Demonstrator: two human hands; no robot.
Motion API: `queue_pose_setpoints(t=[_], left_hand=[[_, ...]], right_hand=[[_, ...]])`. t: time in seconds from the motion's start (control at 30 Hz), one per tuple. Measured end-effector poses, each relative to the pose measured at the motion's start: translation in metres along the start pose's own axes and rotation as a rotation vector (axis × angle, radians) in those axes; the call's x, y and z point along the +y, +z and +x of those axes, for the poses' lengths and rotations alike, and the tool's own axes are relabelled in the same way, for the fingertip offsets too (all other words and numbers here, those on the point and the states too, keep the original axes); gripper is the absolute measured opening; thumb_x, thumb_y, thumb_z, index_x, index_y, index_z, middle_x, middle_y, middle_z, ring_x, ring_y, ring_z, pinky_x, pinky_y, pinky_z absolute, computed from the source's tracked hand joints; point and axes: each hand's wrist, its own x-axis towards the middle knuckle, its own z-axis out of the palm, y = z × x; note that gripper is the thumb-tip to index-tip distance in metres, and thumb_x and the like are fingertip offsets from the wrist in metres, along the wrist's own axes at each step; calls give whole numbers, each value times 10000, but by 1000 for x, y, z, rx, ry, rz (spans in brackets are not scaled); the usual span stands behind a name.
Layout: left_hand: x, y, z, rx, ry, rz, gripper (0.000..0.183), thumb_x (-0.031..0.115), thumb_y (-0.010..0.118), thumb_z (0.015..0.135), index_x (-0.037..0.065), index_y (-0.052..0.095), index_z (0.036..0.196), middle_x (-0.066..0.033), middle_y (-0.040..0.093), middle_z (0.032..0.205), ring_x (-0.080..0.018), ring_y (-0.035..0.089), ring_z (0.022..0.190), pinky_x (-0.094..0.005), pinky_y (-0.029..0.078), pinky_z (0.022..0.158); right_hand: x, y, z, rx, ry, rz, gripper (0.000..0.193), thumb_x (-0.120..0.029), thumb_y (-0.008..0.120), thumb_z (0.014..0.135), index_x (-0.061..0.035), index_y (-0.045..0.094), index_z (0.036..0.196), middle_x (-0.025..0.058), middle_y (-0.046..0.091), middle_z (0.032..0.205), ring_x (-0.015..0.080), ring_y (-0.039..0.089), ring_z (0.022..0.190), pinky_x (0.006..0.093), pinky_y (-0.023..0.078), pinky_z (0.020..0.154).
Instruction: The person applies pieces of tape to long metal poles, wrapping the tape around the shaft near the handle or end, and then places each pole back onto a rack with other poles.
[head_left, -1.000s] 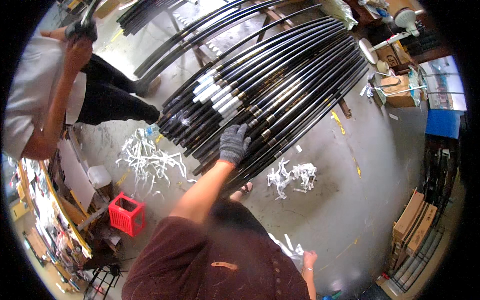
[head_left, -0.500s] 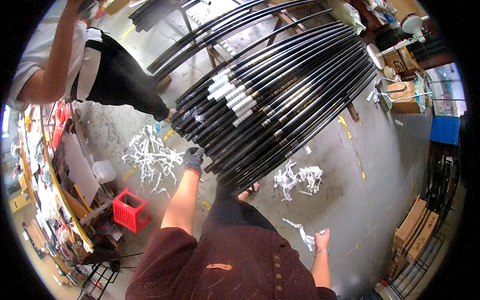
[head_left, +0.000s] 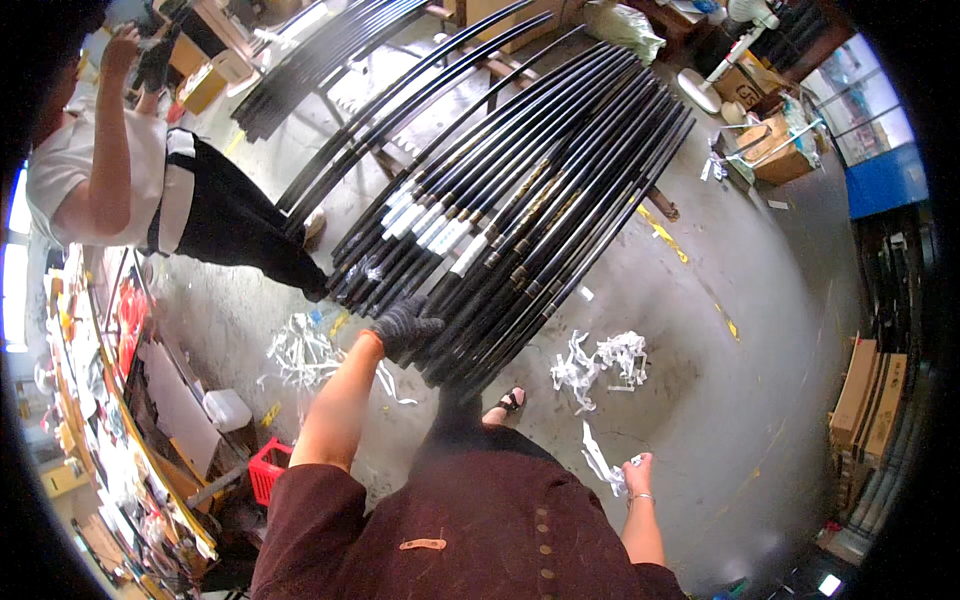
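Note:
My left hand (head_left: 406,331), in a grey knitted glove with an orange cuff, rests across the near ends of a row of black poles (head_left: 560,215). Its fingers are stretched out over them; their undersides are hidden. Several poles carry white wrapped bands (head_left: 436,230) near their handle ends, and others show gold-coloured markings. Low on the right, my bare right hand (head_left: 638,474) is closed around crumpled white strips (head_left: 598,458), which hang from its left side. A bracelet circles that wrist.
White strips lie in one heap (head_left: 303,350) left of the poles and another (head_left: 605,362) to the right. A co-worker (head_left: 110,180) stands at the far left. There are a red crate (head_left: 268,470), a cluttered shelf (head_left: 110,400), long cardboard boxes (head_left: 868,400) and a white fan (head_left: 735,50).
My left hand has moved right onto other pole ends. My view has shifted, and gaps have opened among the poles. The right hand still holds the strips. The co-worker's arm looks raised.

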Motion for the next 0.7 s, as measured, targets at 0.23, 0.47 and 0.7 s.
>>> queue_pose_setpoints(t=[0.23, 0.47, 0.7], left_hand=[[69, 16, -48, -27, -132, -346, 302, 235, 665, 852, 43, 607, 1078, -30, 587, 690, -117, 536, 540, -266, 434, 475], [104, 42, -55, -138, 48, -565, 514, 400, 664, 867, 60, 550, 1236, 0, 608, 868, -105, 556, 713, -253, 458, 605], [229, 91, -50, -369, 217, -951, 588, 402, 677, 847, 27, 517, 1271, -55, 601, 964, -159, 580, 812, -291, 497, 728]], right_hand=[[28, 9, -8, 1, -27, 347, 375, -35, 548, 777, -43, 431, 1133, 117, 541, 937, 220, 551, 822, 353, 485, 737], [-21, 12, 1, 51, -215, 344, 384, -97, 583, 787, -14, 450, 1137, 95, 513, 998, 200, 501, 917, 331, 440, 843], [-137, -41, -33, -248, -514, 421, 319, -135, 560, 932, -38, 572, 1236, 99, 615, 1112, 202, 582, 972, 312, 453, 880]])
